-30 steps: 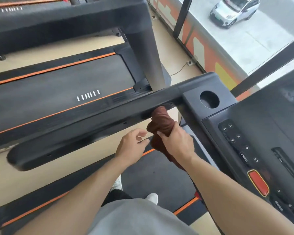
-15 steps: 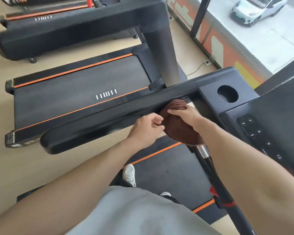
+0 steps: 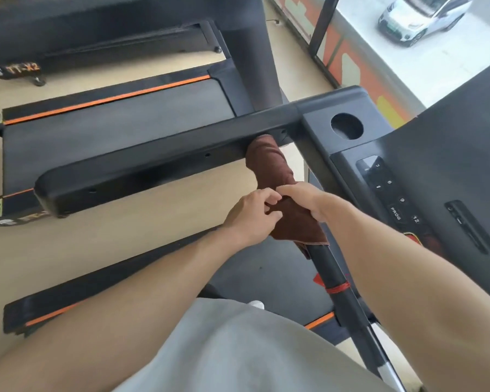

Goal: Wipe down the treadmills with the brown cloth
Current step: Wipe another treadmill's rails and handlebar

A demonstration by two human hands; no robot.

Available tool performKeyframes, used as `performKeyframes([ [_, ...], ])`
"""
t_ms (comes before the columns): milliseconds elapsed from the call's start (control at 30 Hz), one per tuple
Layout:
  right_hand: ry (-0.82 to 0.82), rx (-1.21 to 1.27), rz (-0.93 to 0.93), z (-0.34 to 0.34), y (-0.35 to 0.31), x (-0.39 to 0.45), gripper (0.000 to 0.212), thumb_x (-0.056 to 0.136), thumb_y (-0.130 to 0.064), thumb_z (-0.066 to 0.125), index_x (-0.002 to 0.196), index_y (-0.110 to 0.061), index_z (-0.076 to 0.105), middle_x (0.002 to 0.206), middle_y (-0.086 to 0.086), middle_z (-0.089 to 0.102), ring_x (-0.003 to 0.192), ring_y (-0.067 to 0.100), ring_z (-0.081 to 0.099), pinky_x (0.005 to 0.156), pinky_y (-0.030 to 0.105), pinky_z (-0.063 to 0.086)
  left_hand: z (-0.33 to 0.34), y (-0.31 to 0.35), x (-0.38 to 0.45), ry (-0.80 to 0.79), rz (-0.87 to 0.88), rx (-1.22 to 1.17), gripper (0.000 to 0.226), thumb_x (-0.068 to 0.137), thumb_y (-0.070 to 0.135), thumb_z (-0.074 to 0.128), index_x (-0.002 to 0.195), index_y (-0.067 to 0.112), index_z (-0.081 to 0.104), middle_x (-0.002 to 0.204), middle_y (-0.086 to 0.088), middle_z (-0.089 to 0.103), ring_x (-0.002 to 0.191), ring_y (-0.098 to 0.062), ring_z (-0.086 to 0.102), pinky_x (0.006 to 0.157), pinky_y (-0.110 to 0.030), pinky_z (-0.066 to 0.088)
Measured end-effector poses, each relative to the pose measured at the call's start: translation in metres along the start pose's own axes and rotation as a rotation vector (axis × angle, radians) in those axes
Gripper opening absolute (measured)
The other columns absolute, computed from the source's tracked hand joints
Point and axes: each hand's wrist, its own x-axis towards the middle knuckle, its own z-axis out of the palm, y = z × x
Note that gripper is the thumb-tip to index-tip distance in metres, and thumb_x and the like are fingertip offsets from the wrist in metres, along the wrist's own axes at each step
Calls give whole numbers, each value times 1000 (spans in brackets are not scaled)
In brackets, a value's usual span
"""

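Brown cloth (image 3: 277, 193) wrapped round slanted handlebar tube (image 3: 334, 274) under treadmill side rail (image 3: 159, 162). Right hand (image 3: 303, 200) grips cloth from above; left hand (image 3: 252, 219) pinches its near edge. Cloth's long axis follows tube, extending up-away from both grips toward console (image 3: 393, 193); bare tube continues below grips.

Brown cloth (image 3: 277, 176), black treadmill (image 3: 153, 165) with orange stripes, white car (image 3: 419, 15), grey shirt (image 3: 238, 349)

Both bare forearms reach forward and meet in the middle of the view. The left hand (image 3: 251, 215) curls its fingers (image 3: 270, 203) into a pinch, while the right hand (image 3: 304, 200) grips with knuckles up, thumb tucked beneath.
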Motion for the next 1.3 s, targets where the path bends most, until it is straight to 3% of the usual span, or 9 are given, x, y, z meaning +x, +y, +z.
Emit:
performKeyframes([
  [267,-77,42,54,-5,63,-42,29,79,-29,77,103,-12,76,93,10,79,89,31,76,93,48,59,51,14,-3,282,6,-181,17,97,24,64,113,27,67,85,18,63,81,-6,62,79,-27,53],
  [400,-15,-157,-36,-6,84,-57,31,75,-20,78,105,-14,70,96,6,76,90,27,72,89,45,59,67,18,4,322,12,-237,14,98,23,63,111,26,67,82,18,61,76,4,59,68,-8,42],
  [500,72,-493,-37,4,91,-77,65,77,-23,76,132,-18,42,94,-2,61,90,25,64,67,34,51,71,15,9,325,-21,-292,18,98,19,61,115,24,64,82,16,62,76,4,60,64,-1,40],
  [567,228,-689,-19,18,98,-84,73,83,-24,72,141,-17,27,94,-2,54,93,30,64,65,32,43,72,10,12,318,-73,-322,20,99,18,61,117,25,59,82,12,63,78,2,60,64,-2,41],
  [700,384,-790,-44,30,90,-69,60,92,-22,64,140,-12,30,118,5,61,100,30,67,69,35,42,67,-3,21,340,-207,-411,12,100,22,61,109,23,52,86,7,66,81,-9,65,71,-23,53],
  [833,462,-640,-260,32,61,-46,43,93,-30,61,125,-11,41,112,7,61,93,35,67,68,37,44,54,-14,38,391,-284,-495,6,101,30,57,97,29,52,91,3,71,86,-19,70,81,-41,58],
  [1033,552,-483,-378,33,-6,7,49,96,-64,42,115,-20,45,105,3,67,91,33,68,72,40,47,17,-21,55,454,-334,-524,7,100,32,53,96,27,55,87,6,71,85,-18,68,70,-27,46],
  [1133,546,-374,-386,31,-41,31,40,100,-63,33,123,-33,46,105,-5,65,91,27,63,81,40,44,-3,-28,65,437,-341,-521,9,101,33,53,95,27,56,87,4,71,83,-16,70,74,-31,49],
  [1300,606,-304,-293,26,-79,58,38,105,-56,26,129,-37,48,110,8,70,106,37,64,87,40,43,-28,-43,82,321,-335,-503,13,101,33,54,94,25,60,88,1,73,73,-13,70,81,-38,55],
])
